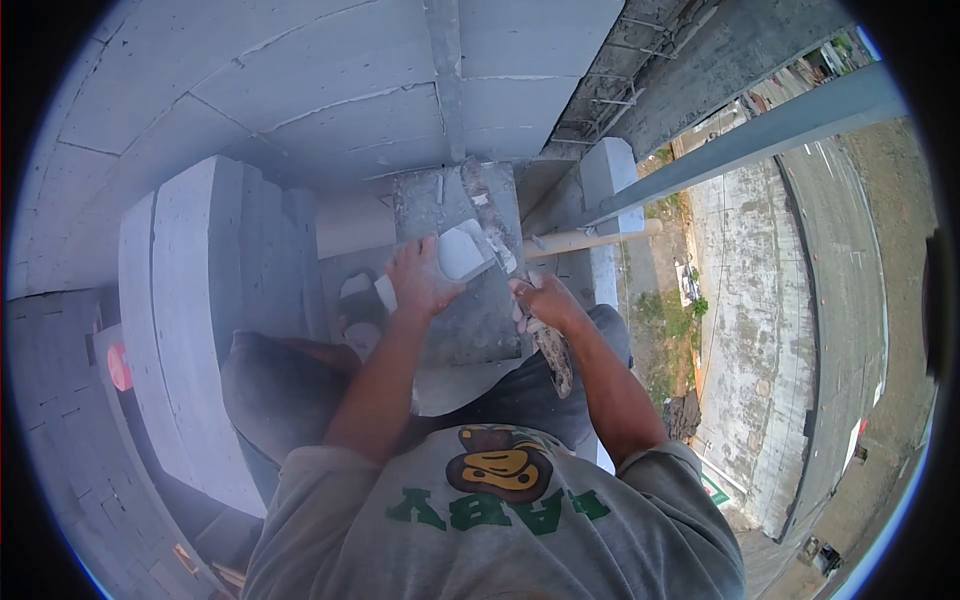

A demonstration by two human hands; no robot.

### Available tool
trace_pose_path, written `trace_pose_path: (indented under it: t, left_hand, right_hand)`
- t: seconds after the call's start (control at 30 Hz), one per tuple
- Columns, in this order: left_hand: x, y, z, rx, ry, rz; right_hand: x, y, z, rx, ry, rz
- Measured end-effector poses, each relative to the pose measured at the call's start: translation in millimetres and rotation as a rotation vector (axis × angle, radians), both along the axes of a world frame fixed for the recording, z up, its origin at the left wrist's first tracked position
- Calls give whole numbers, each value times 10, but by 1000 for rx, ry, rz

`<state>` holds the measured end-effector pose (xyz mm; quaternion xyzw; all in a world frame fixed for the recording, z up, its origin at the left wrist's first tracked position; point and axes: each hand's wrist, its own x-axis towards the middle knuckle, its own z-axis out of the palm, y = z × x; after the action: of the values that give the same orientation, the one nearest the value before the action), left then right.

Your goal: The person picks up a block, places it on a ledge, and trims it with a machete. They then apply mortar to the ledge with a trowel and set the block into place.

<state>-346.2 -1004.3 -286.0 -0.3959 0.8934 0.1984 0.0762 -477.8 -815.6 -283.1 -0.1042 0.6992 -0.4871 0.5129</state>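
Note:
My left hand (422, 277) grips the left side of a small, pale, cut piece of lightweight block (463, 250). The piece rests over a dusty grey board (465, 320) in front of me. Wrapped round a long, narrow, mortar-smeared tool (490, 215) is my right hand (543, 298). The tool's blade-like part runs up past the block's right edge, close against it. Its mottled lower end (553, 362) sticks out below my right hand. The exact kind of tool cannot be made out.
A stack of large pale blocks (185, 330) stands to my left. Ahead rises a block wall (350, 120). A grey metal bar (750, 140) slants across the right, with a drop to a concrete strip (745, 300) far below. A round pole (590, 239) lies behind the board.

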Motion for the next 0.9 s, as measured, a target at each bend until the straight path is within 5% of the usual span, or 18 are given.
trace_pose_path:
  t: [0.17,0.33,0.57,0.63,0.67,0.9]
  left_hand:
    - [6,-42,28,17,-19,-20]
    - [12,-8,35,18,-36,-17]
    - [15,-78,17,11,-10,-35]
    - [31,-65,27,17,-6,-40]
    - [28,-69,30,20,-1,-29]
    - [-2,-241,19,46,-3,-52]
  right_hand:
    - [-64,-15,213,49,-43,58]
    - [-114,-91,528,-19,212,47]
    - [-19,-107,121,-120,147,-204]
    - [10,-78,131,95,57,197]
    - [-34,-57,153,95,61,198]
    - [-218,47,50,-75,-97,-242]
